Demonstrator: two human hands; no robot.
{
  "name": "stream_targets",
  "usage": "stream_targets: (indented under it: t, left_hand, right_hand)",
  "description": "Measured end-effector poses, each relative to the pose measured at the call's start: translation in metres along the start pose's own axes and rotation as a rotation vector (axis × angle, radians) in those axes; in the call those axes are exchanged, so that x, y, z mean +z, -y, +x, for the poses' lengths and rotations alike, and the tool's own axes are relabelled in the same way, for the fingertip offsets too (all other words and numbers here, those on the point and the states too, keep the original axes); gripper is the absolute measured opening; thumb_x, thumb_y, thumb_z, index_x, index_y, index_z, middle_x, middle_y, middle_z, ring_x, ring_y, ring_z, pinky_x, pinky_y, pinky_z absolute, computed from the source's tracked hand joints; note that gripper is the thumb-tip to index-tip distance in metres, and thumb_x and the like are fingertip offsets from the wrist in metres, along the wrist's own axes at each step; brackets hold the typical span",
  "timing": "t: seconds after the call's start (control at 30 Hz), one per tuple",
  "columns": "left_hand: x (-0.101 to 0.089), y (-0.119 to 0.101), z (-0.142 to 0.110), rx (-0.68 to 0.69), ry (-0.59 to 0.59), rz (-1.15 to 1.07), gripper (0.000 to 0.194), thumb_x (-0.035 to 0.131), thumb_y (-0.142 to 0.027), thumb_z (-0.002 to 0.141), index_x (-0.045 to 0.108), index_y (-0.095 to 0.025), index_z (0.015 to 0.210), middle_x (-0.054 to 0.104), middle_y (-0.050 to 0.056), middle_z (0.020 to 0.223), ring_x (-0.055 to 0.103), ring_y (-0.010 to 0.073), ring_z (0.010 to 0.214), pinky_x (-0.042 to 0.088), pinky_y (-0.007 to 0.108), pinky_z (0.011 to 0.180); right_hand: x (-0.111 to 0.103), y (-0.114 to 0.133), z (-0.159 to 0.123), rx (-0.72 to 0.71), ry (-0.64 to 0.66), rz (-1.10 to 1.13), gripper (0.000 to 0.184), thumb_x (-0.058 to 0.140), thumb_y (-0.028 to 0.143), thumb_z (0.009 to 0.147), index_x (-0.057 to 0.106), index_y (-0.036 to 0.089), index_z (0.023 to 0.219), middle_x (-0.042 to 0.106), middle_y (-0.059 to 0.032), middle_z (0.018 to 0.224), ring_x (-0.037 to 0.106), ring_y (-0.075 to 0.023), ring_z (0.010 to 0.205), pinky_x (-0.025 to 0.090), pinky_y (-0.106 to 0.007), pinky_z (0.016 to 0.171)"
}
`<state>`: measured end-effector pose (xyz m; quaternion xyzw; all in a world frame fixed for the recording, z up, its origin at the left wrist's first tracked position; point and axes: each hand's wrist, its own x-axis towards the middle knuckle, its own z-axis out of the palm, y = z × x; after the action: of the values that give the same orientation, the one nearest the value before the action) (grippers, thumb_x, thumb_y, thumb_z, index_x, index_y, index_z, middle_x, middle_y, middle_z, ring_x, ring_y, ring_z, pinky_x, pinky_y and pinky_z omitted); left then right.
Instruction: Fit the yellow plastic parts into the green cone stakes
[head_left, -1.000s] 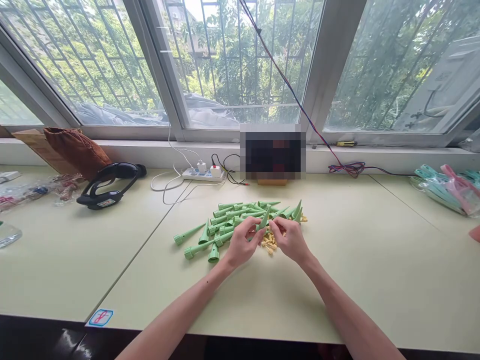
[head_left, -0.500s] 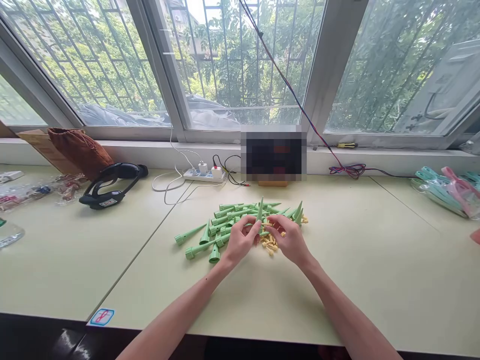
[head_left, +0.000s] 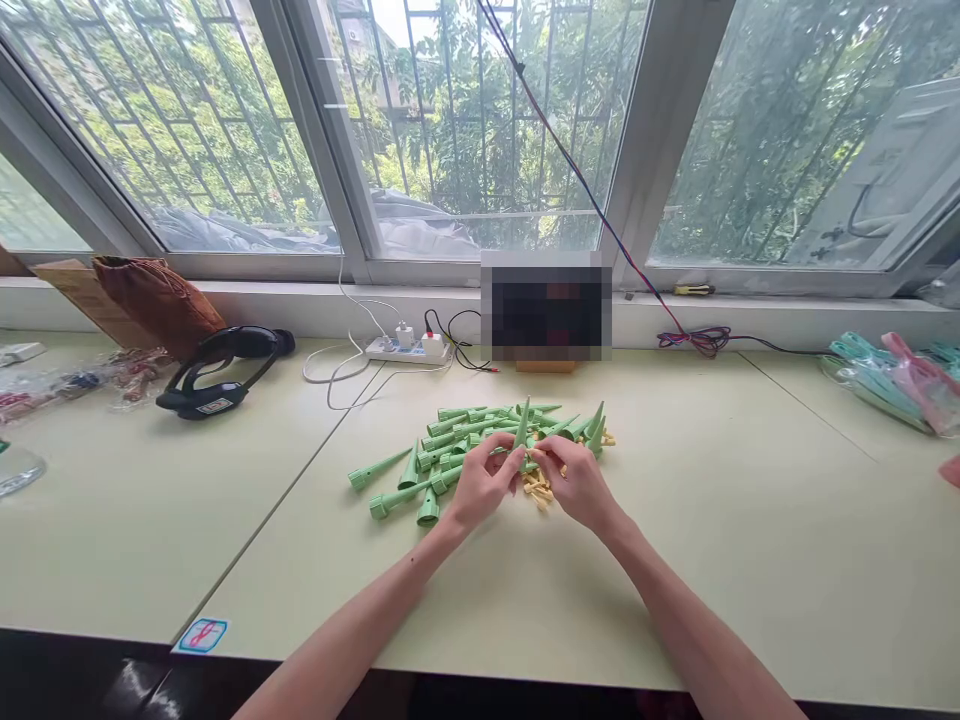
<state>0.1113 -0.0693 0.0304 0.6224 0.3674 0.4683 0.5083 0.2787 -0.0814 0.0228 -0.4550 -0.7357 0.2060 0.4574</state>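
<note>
My left hand is closed around a green plastic spike, which points upward between thumb and fingers. Close against its side, my right hand pinches a small yellow peg. Fingertips of both hands nearly meet there, so whether the peg sits in a hole cannot be seen. More green spikes, hollow cones with ribbed collars, lie in a pile behind and left of my hands. Loose yellow pegs are heaped on the table below my fingers, partly covered by my right hand.
On the pale table a black headset and a brown pouch lie to the left. A power strip and a blurred-out screen stand along the window. Bagged teal and pink items are at far right.
My right hand has shifted slightly left, bringing the yellow peg up to the side of the green spike. My left hand has stayed almost still.
</note>
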Motion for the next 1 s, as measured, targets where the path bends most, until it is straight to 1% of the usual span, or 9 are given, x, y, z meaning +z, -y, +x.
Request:
stream_targets:
  t: [0.17,0.27,0.33,0.43,0.63,0.73,0.83,0.93,1.0]
  left_hand:
    - [0.0,-0.001,0.001,0.018,0.029,-0.039,0.024,0.064,-0.039,0.086,0.059,-0.017,0.092,0.062,0.001,0.08,0.057,0.0097,0.055,0.05,0.024,0.053]
    - [0.001,-0.001,0.001,0.025,0.041,-0.049,0.025,0.066,-0.039,0.084,0.06,-0.016,0.094,0.063,0.002,0.078,0.058,0.0114,0.058,0.051,0.025,0.055]
    - [0.001,0.0,0.002,0.023,0.04,-0.057,0.027,0.067,-0.039,0.083,0.06,-0.016,0.096,0.063,0.002,0.075,0.057,0.0122,0.059,0.051,0.025,0.055]
    - [0.0,0.002,0.003,0.019,0.036,-0.07,0.029,0.068,-0.039,0.083,0.06,-0.015,0.098,0.061,0.002,0.07,0.056,0.0124,0.059,0.05,0.025,0.054]
    - [0.0,0.0,0.002,0.01,0.025,-0.046,0.028,0.066,-0.04,0.084,0.062,-0.016,0.096,0.061,0.002,0.071,0.056,0.0118,0.058,0.049,0.024,0.054]
    - [0.002,-0.004,0.001,-0.017,-0.016,-0.024,0.027,0.065,-0.042,0.084,0.062,-0.016,0.092,0.063,0.003,0.075,0.057,0.012,0.058,0.048,0.024,0.053]
    - [0.003,-0.008,0.001,-0.027,-0.067,-0.005,0.027,0.065,-0.042,0.084,0.062,-0.016,0.086,0.062,0.002,0.074,0.057,0.0115,0.056,0.047,0.024,0.052]
    - [0.001,-0.01,0.003,-0.027,-0.109,0.013,0.027,0.063,-0.043,0.085,0.061,-0.016,0.084,0.058,-0.001,0.067,0.054,0.0101,0.052,0.045,0.022,0.049]
    - [0.0,-0.009,0.004,-0.028,-0.122,0.016,0.027,0.063,-0.044,0.085,0.061,-0.017,0.084,0.055,-0.002,0.063,0.052,0.0098,0.05,0.043,0.022,0.047]
  right_hand:
    - [0.002,0.0,0.0,0.007,0.019,-0.013,0.029,0.041,0.028,0.099,0.046,0.02,0.071,0.047,0.0017,0.063,0.04,-0.0129,0.057,0.032,-0.026,0.055]
    - [0.002,0.0,0.0,0.035,0.034,-0.001,0.032,0.039,0.03,0.1,0.039,0.021,0.068,0.041,0.0033,0.061,0.036,-0.0122,0.055,0.03,-0.025,0.053]
    - [0.002,0.0,0.0,0.049,0.04,-0.001,0.034,0.038,0.031,0.1,0.036,0.021,0.068,0.04,0.0035,0.06,0.035,-0.0121,0.054,0.029,-0.025,0.053]
    - [0.002,0.0,0.0,0.055,0.05,-0.003,0.035,0.036,0.033,0.1,0.035,0.021,0.067,0.04,0.0033,0.06,0.035,-0.012,0.054,0.028,-0.025,0.053]
    - [0.003,0.001,0.0,0.059,0.029,0.008,0.036,0.038,0.034,0.1,0.035,0.021,0.066,0.036,0.0046,0.058,0.031,-0.0113,0.052,0.027,-0.025,0.051]
    - [0.002,0.003,0.0,0.064,0.005,0.025,0.033,0.04,0.034,0.1,0.045,0.02,0.071,0.042,0.0038,0.059,0.036,-0.0117,0.052,0.031,-0.025,0.051]
    - [0.001,0.006,0.0,0.073,-0.008,0.062,0.021,0.045,0.035,0.098,0.057,0.019,0.09,0.055,0.0003,0.068,0.048,-0.0136,0.058,0.04,-0.026,0.054]
    - [0.0,0.008,0.001,0.075,-0.022,0.097,0.021,0.054,0.036,0.094,0.059,0.018,0.105,0.063,-0.0038,0.081,0.055,-0.0151,0.062,0.046,-0.027,0.055]
    - [0.0,0.008,0.001,0.054,-0.028,0.103,0.021,0.057,0.034,0.092,0.06,0.019,0.106,0.064,-0.0062,0.09,0.057,-0.0154,0.064,0.049,-0.028,0.056]
